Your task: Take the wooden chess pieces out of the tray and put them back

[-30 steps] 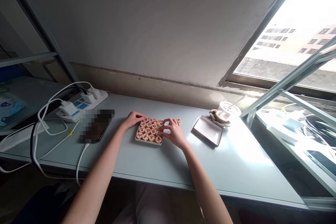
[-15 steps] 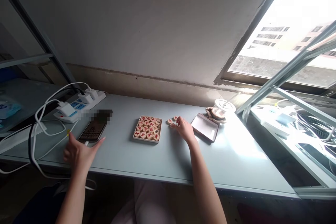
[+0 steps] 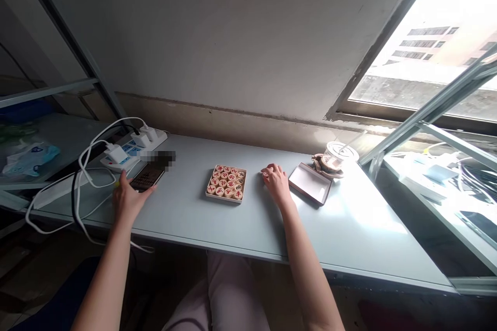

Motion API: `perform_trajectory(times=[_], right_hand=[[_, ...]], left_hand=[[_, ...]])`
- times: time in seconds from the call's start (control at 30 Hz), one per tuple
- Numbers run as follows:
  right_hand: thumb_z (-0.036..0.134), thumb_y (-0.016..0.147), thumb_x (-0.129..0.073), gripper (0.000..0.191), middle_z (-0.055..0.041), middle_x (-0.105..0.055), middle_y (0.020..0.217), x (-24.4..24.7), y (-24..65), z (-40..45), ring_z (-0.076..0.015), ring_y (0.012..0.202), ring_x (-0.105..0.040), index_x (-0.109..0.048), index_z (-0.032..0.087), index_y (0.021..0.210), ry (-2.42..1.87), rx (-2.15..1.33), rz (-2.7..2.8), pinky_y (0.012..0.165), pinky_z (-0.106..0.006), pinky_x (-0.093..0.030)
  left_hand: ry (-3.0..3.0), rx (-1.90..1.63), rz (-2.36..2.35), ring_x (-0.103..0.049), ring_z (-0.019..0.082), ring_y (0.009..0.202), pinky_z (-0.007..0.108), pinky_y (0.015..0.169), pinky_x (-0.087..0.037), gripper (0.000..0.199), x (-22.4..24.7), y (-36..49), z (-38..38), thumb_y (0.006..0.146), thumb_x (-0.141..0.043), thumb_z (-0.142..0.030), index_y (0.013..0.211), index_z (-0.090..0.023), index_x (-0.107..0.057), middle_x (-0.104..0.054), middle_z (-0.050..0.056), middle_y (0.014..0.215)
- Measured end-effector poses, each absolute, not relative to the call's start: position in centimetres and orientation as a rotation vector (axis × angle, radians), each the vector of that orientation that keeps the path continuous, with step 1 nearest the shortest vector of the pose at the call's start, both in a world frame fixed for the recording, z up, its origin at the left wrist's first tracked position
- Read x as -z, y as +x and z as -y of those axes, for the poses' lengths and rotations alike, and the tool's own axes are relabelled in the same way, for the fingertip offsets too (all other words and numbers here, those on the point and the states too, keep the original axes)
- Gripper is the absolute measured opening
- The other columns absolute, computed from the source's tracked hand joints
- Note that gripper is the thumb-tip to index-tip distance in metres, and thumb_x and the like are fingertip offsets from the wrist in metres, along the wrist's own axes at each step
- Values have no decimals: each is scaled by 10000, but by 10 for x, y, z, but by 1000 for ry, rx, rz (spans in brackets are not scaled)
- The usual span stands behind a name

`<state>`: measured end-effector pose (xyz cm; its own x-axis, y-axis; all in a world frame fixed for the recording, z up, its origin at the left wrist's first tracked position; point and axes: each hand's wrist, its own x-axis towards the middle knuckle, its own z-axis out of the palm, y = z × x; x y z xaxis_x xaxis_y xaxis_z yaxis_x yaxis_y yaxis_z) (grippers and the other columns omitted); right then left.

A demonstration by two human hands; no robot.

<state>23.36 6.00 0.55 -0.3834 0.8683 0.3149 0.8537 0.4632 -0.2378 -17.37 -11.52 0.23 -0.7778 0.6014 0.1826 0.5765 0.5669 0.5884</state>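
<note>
My left hand (image 3: 129,201) is around the near end of a dark phone (image 3: 148,176), with the thumb at its right edge and fingers along its left. The phone lies on the table, its far end blurred out. My right hand (image 3: 277,185) is curled down over a few loose wooden xiangqi pieces (image 3: 265,172), fingertips on them and partly hiding them. Between the hands, a shallow box (image 3: 225,199) is filled with rows of round pieces, most with red characters, a couple darker. To the right of my right hand lies the box's lid (image 3: 310,184), inside facing up.
A lidded clear cup (image 3: 341,152) stands on a brown carved holder (image 3: 327,166) behind the lid. At the left, a power strip (image 3: 135,150) carries plugs and white cables (image 3: 83,165) trailing over the table edge. Metal frames (image 3: 415,106) rise at both sides, with a window at right.
My left hand has moved forward from below the phone to around its near end. My right fingers have come down over the loose pieces. The view has shifted slightly.
</note>
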Motion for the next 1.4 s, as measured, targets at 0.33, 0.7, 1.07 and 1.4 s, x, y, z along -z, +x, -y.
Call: perform_trajectory(times=[0.33, 0.7, 1.07, 1.4], right_hand=[[489, 857, -584, 249, -42, -594, 1083, -37, 208, -29, -233, 1009, -496, -711, 334, 1004, -1009, -517, 2520, 907, -393, -376], [371, 806, -664, 147, -23, -643, 963, -40, 204, -26, -188, 903, -533, -675, 237, 866, -904, -900, 2490, 821, -336, -397], [406, 768, -619, 246, 31, -567, 702, -41, 249, -46, -136, 619, -479, -448, 233, 734, -1537, -820, 2343, 557, -257, -319], [405, 752, -624, 210, 27, -636, 781, -44, 254, -44, -135, 659, -552, -512, 240, 819, -1510, -788, 2399, 571, -242, -356]], left_hand=[[1559, -1139, -2821, -377, 379, 1316, 540, 1078, -281, 638, -4, -148, 105, 843, -559, -371, 1403, -130, -371, -465, 203, 1384], [1782, -1179, -1681, -581, 157, 835, 295, 803, -481, 464, -9, -56, -32, 863, -427, -274, 1315, -183, -475, -624, 69, 1078], [1613, -1113, -1591, -586, 236, 1057, 367, 947, -441, 378, 14, -57, -36, 849, -399, -294, 1055, -163, -687, -656, 99, 1128], [1558, -1052, -1561, -597, 238, 1071, 352, 930, -458, 378, 9, -58, -34, 813, -410, -303, 1032, -173, -690, -672, 79, 1148]])
